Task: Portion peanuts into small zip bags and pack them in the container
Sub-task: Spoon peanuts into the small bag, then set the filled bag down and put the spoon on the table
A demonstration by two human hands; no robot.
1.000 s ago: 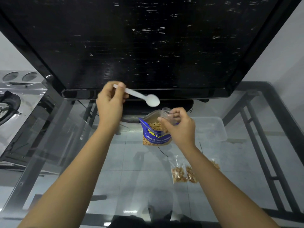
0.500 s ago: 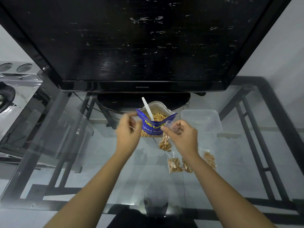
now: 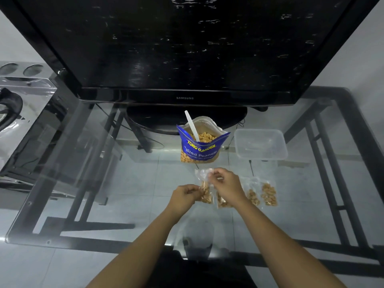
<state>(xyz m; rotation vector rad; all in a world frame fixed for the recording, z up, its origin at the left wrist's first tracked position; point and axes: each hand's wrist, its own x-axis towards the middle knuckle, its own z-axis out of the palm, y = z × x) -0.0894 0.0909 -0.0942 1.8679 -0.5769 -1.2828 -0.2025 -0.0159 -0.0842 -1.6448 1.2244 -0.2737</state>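
A blue peanut pouch stands open on the glass table, with a white plastic spoon stuck in it. In front of it both hands hold one small clear zip bag with peanuts in its lower part. My right hand pinches the bag's top edge. My left hand pinches its left side lower down. Filled zip bags lie flat on the glass to the right, one partly under my right wrist. An empty clear plastic container sits right of the pouch.
A large black television on a round stand fills the back of the glass table. A shiny metal appliance stands off the table's left side. Dark table frame bars show through the glass at both sides.
The spoon went from my left hand into the pouch. Both hands came back toward me with the small bag, and my left hand took hold of it too.
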